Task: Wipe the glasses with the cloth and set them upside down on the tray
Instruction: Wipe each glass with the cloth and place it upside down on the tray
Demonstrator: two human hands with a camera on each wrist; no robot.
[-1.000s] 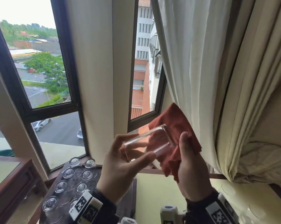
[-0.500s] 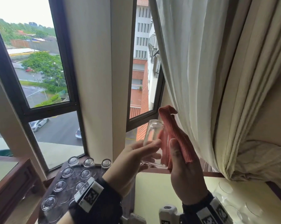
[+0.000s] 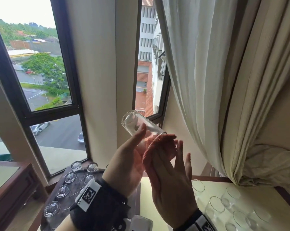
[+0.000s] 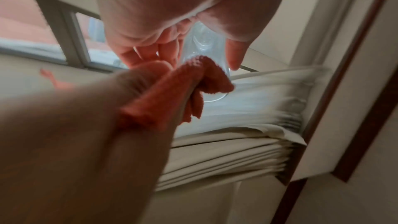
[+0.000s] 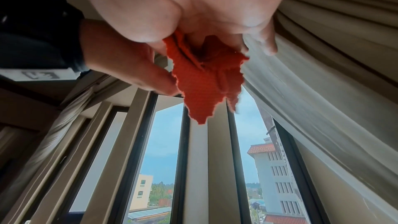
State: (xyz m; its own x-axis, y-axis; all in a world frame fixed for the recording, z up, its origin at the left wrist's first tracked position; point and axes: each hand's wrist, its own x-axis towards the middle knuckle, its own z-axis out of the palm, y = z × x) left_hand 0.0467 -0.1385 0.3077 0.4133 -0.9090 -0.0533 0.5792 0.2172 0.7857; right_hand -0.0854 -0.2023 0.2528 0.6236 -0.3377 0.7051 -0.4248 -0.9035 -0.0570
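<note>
From here I see the pale curtain (image 3: 207,67) filling the right side, bunched low over the cream table (image 3: 174,184), and the dark-framed window (image 3: 41,77) on the left looking down on a road and parked cars. Low on the left sits the dark tray (image 3: 47,220), carrying a group of glasses already upside down, their thick bases up; more glasses (image 3: 231,209) stand mouth up on the table at lower right, well apart from the tray. Nothing lies between my hands and the tray except my own left wrist with its black strap. Against half a second ago, the glass (image 3: 137,125) has tipped from nearly upright to leaning, its base now pointing up and to the left and its mouth down toward my right palm, and the cloth (image 3: 161,144), which stood up beside the glass, is now bunched at the rim. My left hand (image 3: 129,157) holds the glass by its lower wall, thumb on one side and fingers curled round the other. My right hand (image 3: 171,185) has its fingers (image 3: 180,150) straight and slightly spread, the red cloth lying folded across the palm and touching the rim. The glass is clear, tall, straight-sided and held in the air before the window pillar.
</note>
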